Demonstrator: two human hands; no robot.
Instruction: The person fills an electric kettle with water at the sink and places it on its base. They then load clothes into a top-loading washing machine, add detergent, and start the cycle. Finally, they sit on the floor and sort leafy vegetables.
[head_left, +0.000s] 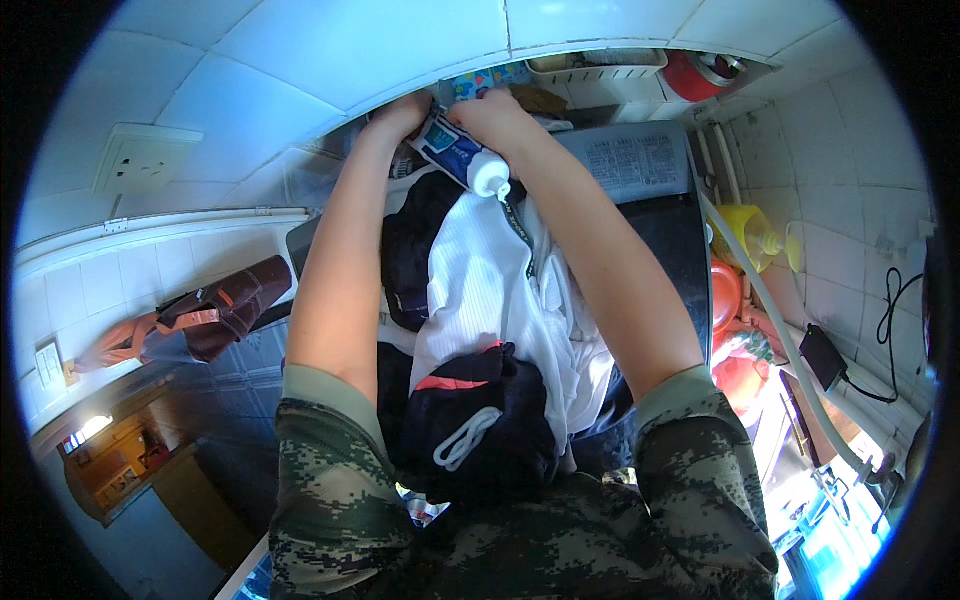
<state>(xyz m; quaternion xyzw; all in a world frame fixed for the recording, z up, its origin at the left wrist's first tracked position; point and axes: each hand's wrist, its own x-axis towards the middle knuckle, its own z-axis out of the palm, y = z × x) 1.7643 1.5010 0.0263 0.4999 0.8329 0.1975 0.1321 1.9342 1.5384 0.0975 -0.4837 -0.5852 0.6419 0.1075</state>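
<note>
My left hand (405, 116) and my right hand (491, 120) are together near the wall, both gripping the far end of a blue-and-white squeeze tube (455, 150). Some of the fingers are hidden. The tube tilts toward me, its white cap (489, 177) pointing down over a white ribbed garment (480, 262). In front of that lies a dark garment with a white drawstring (469, 439) and a red strip. Another black garment (409, 247) sits to the left of the white one. All of this cloth is heaped between my forearms.
A grey panel bearing writing (634, 157) is right of my hands. Above stand a white slotted basket (600, 71) and a red container (690, 77). Along the right wall are a yellow bottle (742, 236), a pale hose (780, 352) and a black adapter (823, 358). A brown bag (232, 300) hangs left.
</note>
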